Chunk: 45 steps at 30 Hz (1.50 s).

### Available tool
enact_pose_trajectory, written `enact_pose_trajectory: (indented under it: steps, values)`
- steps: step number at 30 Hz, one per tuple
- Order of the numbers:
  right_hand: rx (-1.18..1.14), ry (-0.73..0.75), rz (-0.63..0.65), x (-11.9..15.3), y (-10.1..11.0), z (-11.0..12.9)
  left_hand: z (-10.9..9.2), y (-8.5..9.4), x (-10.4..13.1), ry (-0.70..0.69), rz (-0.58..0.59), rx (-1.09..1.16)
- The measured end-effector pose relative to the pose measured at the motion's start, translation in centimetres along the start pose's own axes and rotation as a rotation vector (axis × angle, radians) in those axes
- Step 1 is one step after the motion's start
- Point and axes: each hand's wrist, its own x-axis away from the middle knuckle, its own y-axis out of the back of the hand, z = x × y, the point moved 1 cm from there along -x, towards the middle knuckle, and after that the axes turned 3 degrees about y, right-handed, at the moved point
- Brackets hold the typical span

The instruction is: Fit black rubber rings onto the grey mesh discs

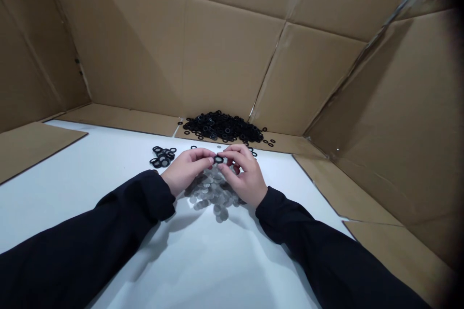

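Between my two hands is a small black ring [218, 159], held above a loose heap of thin grey discs [213, 190]. My left hand [188, 166] pinches the ring's left edge between thumb and fingers. From the other side, my right hand [246, 174] grips its right edge with thumb and forefinger. The ring's middle looks pale; whether a disc sits in it, I cannot tell. Left of my left hand lies a small pile of black rings [163, 157], some with grey centres. My hands hide part of the disc heap.
A large heap of black rings [223, 126] lies at the back against the cardboard wall [232, 58], with several strays around it. Cardboard strips [119, 118] edge the white table [203, 265]. Another cardboard wall [398, 130] rises on the right.
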Motion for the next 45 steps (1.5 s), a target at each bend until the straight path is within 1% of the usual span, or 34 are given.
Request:
enact_pose_trajectory:
  steps: [3,5,7,9,14,17,22,26,29,34,41,45]
  values:
    - [-0.041,-0.107,-0.016,-0.3,0.0,0.0,-0.2,-0.1,0.0,-0.072,-0.085,-0.086]
    - [-0.098,-0.201,0.003,-0.3,-0.2,-0.2,-0.3,-0.2,0.1,-0.124,-0.121,-0.168]
    - [-0.158,-0.270,0.032,-0.4,-0.3,-0.3,-0.3,-0.3,0.1,-0.156,-0.124,-0.221]
    - [-0.186,-0.289,0.061,-0.4,-0.4,-0.3,-0.4,-0.4,0.2,-0.163,-0.114,-0.234]
    - [-0.155,-0.229,0.123,-0.5,-0.4,0.1,-0.6,-0.6,0.3,-0.188,-0.083,-0.254]
    - [-0.093,-0.171,0.151,-0.4,-0.4,0.2,-0.7,-0.5,0.3,-0.176,-0.092,-0.283]
    - [-0.050,-0.117,0.142,-0.3,-0.5,0.3,-0.8,-0.4,0.3,-0.168,-0.106,-0.307]
    - [-0.021,-0.085,0.147,-0.4,-0.5,0.4,-0.9,-0.4,0.5,-0.182,-0.130,-0.399]
    - [-0.002,-0.088,0.157,-0.5,-0.4,0.5,-0.9,-0.4,0.5,-0.206,-0.139,-0.447]
    - [-0.012,-0.099,0.166,-0.4,-0.4,0.6,-0.7,-0.3,0.5,-0.218,-0.147,-0.434]
    - [0.010,-0.109,0.143,-0.4,-0.5,0.6,-0.4,-0.3,0.3,-0.174,-0.111,-0.336]
    - [-0.007,-0.136,0.119,-0.3,-0.4,0.7,-0.5,-0.4,0.3,-0.144,-0.089,-0.338]
